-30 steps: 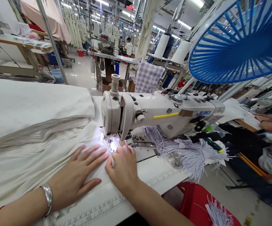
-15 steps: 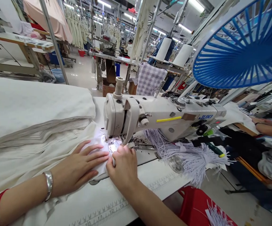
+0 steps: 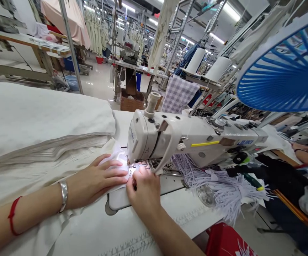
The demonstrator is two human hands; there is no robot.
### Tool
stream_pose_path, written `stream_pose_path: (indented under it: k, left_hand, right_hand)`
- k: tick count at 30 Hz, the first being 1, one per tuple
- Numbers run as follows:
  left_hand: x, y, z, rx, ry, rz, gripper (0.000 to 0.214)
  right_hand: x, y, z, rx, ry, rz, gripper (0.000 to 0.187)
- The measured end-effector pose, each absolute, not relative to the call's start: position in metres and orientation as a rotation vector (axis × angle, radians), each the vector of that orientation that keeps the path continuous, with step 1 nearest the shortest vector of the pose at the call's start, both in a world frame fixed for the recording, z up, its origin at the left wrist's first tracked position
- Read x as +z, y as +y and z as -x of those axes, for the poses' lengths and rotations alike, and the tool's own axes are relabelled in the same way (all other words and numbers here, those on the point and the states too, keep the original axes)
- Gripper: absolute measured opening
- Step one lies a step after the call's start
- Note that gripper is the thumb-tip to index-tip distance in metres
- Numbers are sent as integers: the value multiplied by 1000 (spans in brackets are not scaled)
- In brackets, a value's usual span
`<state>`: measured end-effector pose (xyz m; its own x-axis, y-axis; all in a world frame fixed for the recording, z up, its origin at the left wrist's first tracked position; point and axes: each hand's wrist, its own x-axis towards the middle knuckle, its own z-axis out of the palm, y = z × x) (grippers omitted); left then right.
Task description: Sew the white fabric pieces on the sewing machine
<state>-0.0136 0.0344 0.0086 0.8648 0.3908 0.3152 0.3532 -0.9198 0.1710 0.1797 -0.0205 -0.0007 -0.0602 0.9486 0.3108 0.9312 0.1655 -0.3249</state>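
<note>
My left hand (image 3: 97, 181) lies flat with fingers spread on cream fabric (image 3: 71, 167), pressing it down just left of the needle of a white sewing machine (image 3: 186, 138). My right hand (image 3: 143, 190) is curled, its fingertips pinching the fabric edge right at the presser foot (image 3: 132, 168). A silver bracelet and a red string are on my left wrist. The needle area is lit and partly hidden by my fingers.
A thick stack of cream fabric (image 3: 36, 117) fills the left of the table (image 3: 111, 234). A bundle of white cords (image 3: 223, 188) lies right of the machine. A blue fan guard (image 3: 284, 71) hangs at upper right. Another person's arm (image 3: 307, 156) is at far right.
Both hands have slid forward with the fabric toward the needle. The view has shifted left and closer to the machine.
</note>
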Motion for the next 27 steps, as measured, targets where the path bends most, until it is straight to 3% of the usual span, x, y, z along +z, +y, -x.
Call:
stream_pose_path:
  k: [14,22,24,27]
  left_hand:
    - [6,48,15,542,790,-2873,38]
    - [18,31,10,330,1139,-2880,23]
    - [22,24,-1,240,1298,-2822,28]
    - [25,16,-22,224,1417,-2741,18]
  right_hand:
    - [5,-19,-179,35,-2072,1849,15]
    - [-10,-50,-196,-95,-2095,1398,25]
    - [-10,-52,-193,-104,-2114,1322,29]
    - [-6,-54,-185,-72,-2114,1236,25]
